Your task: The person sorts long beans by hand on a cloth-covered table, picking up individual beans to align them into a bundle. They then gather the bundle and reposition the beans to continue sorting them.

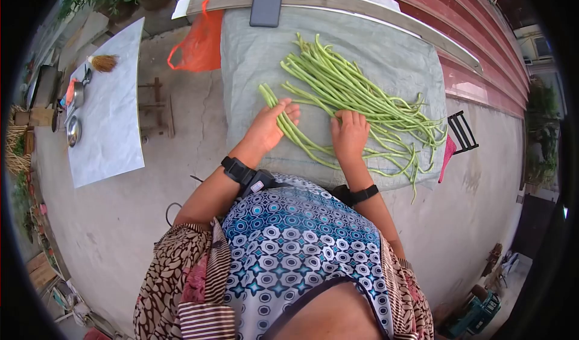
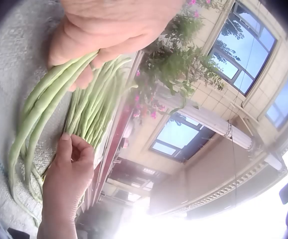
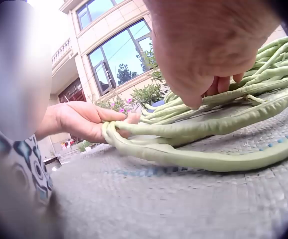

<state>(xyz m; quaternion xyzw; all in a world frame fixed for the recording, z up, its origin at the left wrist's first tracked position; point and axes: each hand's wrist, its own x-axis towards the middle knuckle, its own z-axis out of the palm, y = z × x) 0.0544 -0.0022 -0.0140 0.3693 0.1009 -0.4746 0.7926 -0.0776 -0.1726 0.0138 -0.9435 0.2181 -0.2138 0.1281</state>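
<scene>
My left hand (image 1: 274,125) grips a small bunch of long green beans (image 1: 291,132) near one end. Their far ends trail to the right over the grey woven sheet (image 1: 253,56). Beside it, my right hand (image 1: 350,136) is at the near edge of a larger pile of long beans (image 1: 338,77). In the left wrist view, the right thumb and forefinger (image 2: 66,141) pinch a bean at the pile's edge. The right wrist view shows the held beans (image 3: 184,157) curving out from the left hand (image 3: 86,121), passing below the right hand (image 3: 208,55).
A dark phone (image 1: 266,3) lies on the ledge behind the sheet. To its left hangs an orange plastic bag (image 1: 202,41). A second table (image 1: 111,123) at the left bears a small brush (image 1: 104,62) and metal bowls. A folding stool (image 1: 463,132) stands at the right.
</scene>
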